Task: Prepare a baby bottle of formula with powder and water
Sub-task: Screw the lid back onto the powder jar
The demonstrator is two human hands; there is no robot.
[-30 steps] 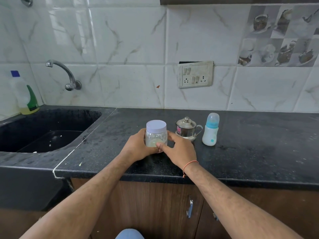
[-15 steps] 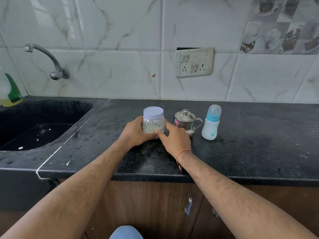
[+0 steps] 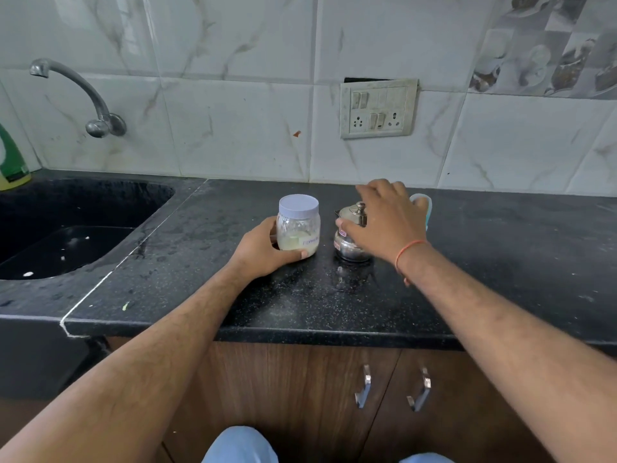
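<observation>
A clear jar (image 3: pixel 298 225) with a pale lilac lid and whitish powder inside stands on the black counter (image 3: pixel 334 295). My left hand (image 3: pixel 263 250) grips it from the left, thumb across its base. To its right stands a small lidded steel jug (image 3: pixel 349 243). My right hand (image 3: pixel 387 218) hovers over the jug with fingers spread and holds nothing. Behind that hand only the blue cap edge of the baby bottle (image 3: pixel 424 203) shows; the rest is hidden.
A black sink (image 3: pixel 66 235) lies at the left with a wall tap (image 3: pixel 73 91) above it and a green-labelled soap bottle (image 3: pixel 11 162) at its far corner. A switch and socket plate (image 3: pixel 379 108) sits on the tiled wall. Cabinet doors with handles (image 3: pixel 364 385) are below.
My right hand has let go of the jar and moved right and away, over the steel jug toward the baby bottle. My left hand keeps its hold on the jar.
</observation>
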